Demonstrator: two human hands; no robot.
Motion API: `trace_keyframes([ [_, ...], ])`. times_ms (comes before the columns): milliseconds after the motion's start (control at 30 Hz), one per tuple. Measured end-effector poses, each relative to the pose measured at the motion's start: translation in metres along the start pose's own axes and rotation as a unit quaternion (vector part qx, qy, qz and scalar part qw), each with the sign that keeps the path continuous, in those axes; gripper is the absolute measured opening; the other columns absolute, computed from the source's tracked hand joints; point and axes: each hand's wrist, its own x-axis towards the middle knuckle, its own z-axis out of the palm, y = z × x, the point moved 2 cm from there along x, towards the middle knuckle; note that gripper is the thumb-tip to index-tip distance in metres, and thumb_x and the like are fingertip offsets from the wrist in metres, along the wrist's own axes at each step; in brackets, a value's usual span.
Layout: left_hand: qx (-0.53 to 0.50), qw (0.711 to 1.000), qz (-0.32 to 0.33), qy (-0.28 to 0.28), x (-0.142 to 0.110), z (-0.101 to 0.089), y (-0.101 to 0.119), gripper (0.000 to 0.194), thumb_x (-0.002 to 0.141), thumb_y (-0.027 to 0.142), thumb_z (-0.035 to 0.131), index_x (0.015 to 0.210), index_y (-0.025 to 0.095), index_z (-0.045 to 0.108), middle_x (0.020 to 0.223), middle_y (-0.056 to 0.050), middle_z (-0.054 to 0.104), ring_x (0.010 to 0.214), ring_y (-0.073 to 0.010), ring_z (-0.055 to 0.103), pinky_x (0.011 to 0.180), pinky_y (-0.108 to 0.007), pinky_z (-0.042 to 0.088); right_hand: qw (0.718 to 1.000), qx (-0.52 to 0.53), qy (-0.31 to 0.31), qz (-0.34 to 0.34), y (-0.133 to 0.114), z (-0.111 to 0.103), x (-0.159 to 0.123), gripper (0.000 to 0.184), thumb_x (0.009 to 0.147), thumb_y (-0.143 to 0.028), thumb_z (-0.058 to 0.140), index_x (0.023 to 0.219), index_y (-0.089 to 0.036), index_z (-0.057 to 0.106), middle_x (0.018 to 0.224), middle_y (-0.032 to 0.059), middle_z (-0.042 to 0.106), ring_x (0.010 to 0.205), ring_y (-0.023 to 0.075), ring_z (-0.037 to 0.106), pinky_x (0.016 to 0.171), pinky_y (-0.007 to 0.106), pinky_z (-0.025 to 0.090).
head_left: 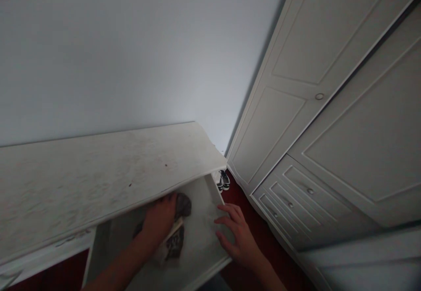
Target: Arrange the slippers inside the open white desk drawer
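Note:
An open white drawer [210, 262] juts out from under a white dresser top [98, 172]. My left hand [159, 220] reaches into the drawer and lies on a dark patterned cloth [177, 234], with its fingers curled over it. My right hand [238, 234] rests on the drawer's right side wall, fingers spread and holding nothing. The cloth's far end shows beyond my left fingers.
A white wardrobe [312, 106] with panelled doors, round knobs and small drawers stands to the right. A pair of dark and white shoes [223, 180] sits on the red floor [250, 220] between dresser and wardrobe. A plain pale wall [131, 54] lies behind.

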Motion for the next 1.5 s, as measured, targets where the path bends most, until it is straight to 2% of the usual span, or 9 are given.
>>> trace_keyframes([
  [167, 0.008, 0.994, 0.104, -0.015, 0.048, 0.010, 0.077, 0.036, 0.099, 0.011, 0.049, 0.129, 0.022, 0.066, 0.128, -0.016, 0.068, 0.115, -0.0297, 0.069, 0.078, -0.037, 0.063, 1.000, -0.001, -0.006, -0.001, -0.001, -0.001, 0.001, 0.027, 0.093, -0.025, 0.067, 0.120, -0.028, 0.071, 0.148, 0.0092, 0.060, 0.140, 0.0316, 0.048, 0.116, 0.052, 0.046],
  [267, -0.009, 0.992, 0.126, -0.019, 0.049, 0.011, 0.098, 0.030, 0.099, 0.015, 0.049, 0.124, 0.021, 0.065, 0.125, -0.015, 0.068, 0.116, -0.0317, 0.067, 0.085, -0.045, 0.063, 1.000, 0.004, 0.006, -0.004, -0.002, -0.002, 0.001, 0.028, 0.095, -0.023, 0.065, 0.122, -0.028, 0.069, 0.146, 0.0088, 0.062, 0.138, 0.0296, 0.050, 0.115, 0.049, 0.047],
  [500, -0.104, 0.948, 0.222, -0.202, -0.012, 0.005, 0.063, 0.052, 0.081, 0.025, 0.072, 0.133, 0.028, 0.067, 0.141, -0.011, 0.068, 0.131, -0.0370, 0.062, 0.104, -0.056, 0.059, 0.999, 0.018, 0.027, 0.002, -0.001, -0.002, 0.000, 0.020, 0.096, -0.020, 0.062, 0.115, -0.027, 0.064, 0.133, 0.0081, 0.068, 0.130, 0.0278, 0.057, 0.112, 0.047, 0.049],
  [633, -0.060, 0.947, 0.148, -0.279, -0.049, 0.004, 0.023, 0.059, 0.082, 0.013, 0.062, 0.138, 0.029, 0.068, 0.151, -0.012, 0.064, 0.139, -0.0390, 0.059, 0.108, -0.060, 0.056, 1.000, 0.004, 0.027, 0.002, -0.004, -0.002, 0.001, 0.020, 0.095, -0.019, 0.064, 0.114, -0.026, 0.063, 0.135, 0.0086, 0.068, 0.131, 0.0283, 0.057, 0.111, 0.046, 0.049],
  [800, 0.042, 0.980, 0.007, -0.196, -0.048, -0.005, -0.011, 0.069, 0.089, -0.003, 0.036, 0.145, 0.026, 0.064, 0.150, -0.017, 0.065, 0.128, -0.0357, 0.068, 0.090, -0.047, 0.063, 0.999, -0.011, 0.038, -0.013, -0.005, -0.002, 0.002, 0.019, 0.095, -0.019, 0.065, 0.113, -0.026, 0.064, 0.133, 0.0092, 0.069, 0.129, 0.0290, 0.059, 0.109, 0.047, 0.051],
  [967, 0.029, 0.996, -0.003, -0.078, 0.011, -0.009, 0.010, 0.047, 0.097, 0.005, 0.048, 0.137, 0.020, 0.067, 0.125, -0.016, 0.074, 0.108, -0.0282, 0.073, 0.084, -0.035, 0.057, 0.999, -0.017, 0.037, -0.014, -0.004, -0.001, 0.002, 0.018, 0.097, -0.021, 0.063, 0.113, -0.027, 0.064, 0.134, 0.0096, 0.069, 0.129, 0.0302, 0.059, 0.108, 0.049, 0.052],
  [1100, 0.035, 0.995, 0.087, -0.023, 0.055, -0.001, 0.058, 0.037, 0.099, 0.013, 0.056, 0.134, 0.019, 0.066, 0.124, -0.018, 0.072, 0.114, -0.0295, 0.068, 0.091, -0.041, 0.055, 0.999, -0.016, 0.045, -0.009, -0.005, -0.001, 0.001, 0.017, 0.098, -0.022, 0.061, 0.114, -0.027, 0.064, 0.134, 0.0101, 0.070, 0.128, 0.0310, 0.061, 0.107, 0.051, 0.054],
  [1200, 0.036, 0.988, 0.149, -0.018, 0.062, 0.002, 0.092, 0.030, 0.103, 0.016, 0.051, 0.126, 0.018, 0.069, 0.127, -0.017, 0.070, 0.119, -0.0303, 0.063, 0.092, -0.044, 0.055, 0.999, -0.019, 0.045, -0.006, -0.005, 0.000, 0.000, 0.017, 0.098, -0.020, 0.059, 0.113, -0.027, 0.063, 0.133, 0.0093, 0.071, 0.128, 0.0305, 0.062, 0.108, 0.051, 0.053],
  [1500, 0.003, 0.931, 0.358, -0.065, -0.004, 0.016, 0.113, 0.028, 0.105, 0.026, 0.052, 0.123, 0.018, 0.072, 0.134, -0.013, 0.068, 0.122, -0.0287, 0.059, 0.094, -0.046, 0.053, 0.999, -0.025, 0.032, -0.004, -0.009, 0.000, 0.002, 0.011, 0.103, -0.024, 0.056, 0.108, -0.026, 0.065, 0.126, 0.0088, 0.072, 0.122, 0.0277, 0.063, 0.107, 0.048, 0.053],
])
